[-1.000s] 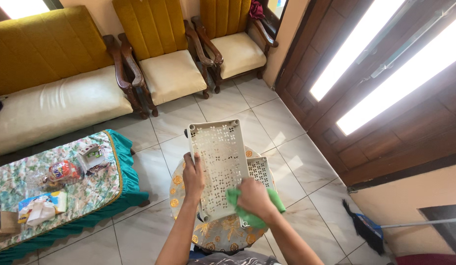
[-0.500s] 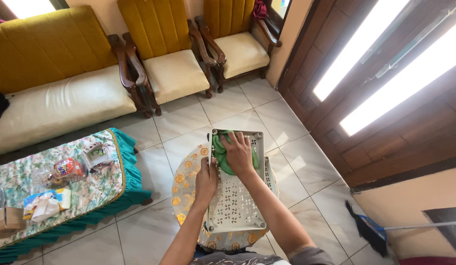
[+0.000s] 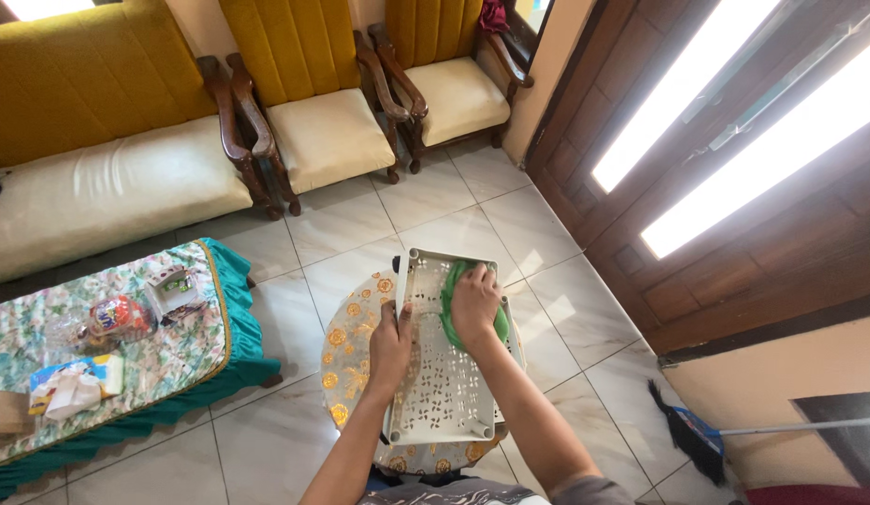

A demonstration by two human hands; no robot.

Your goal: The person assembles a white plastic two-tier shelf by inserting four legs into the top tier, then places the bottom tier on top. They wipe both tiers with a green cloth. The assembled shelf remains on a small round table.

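Handling note: we judge the white perforated panel (image 3: 444,374) light and stiff, a little springy through its lattice, best gripped along a solid edge rail. It lies under both hands on the round patterned table (image 3: 346,351). Our left hand (image 3: 391,344) clamps its left edge. Our right hand (image 3: 474,304) presses a soft green cloth (image 3: 451,299) flat against its far end.

Both bare forearms reach forward; the left hand (image 3: 391,348) curls in a grip, the right hand (image 3: 473,304) presses palm-down.
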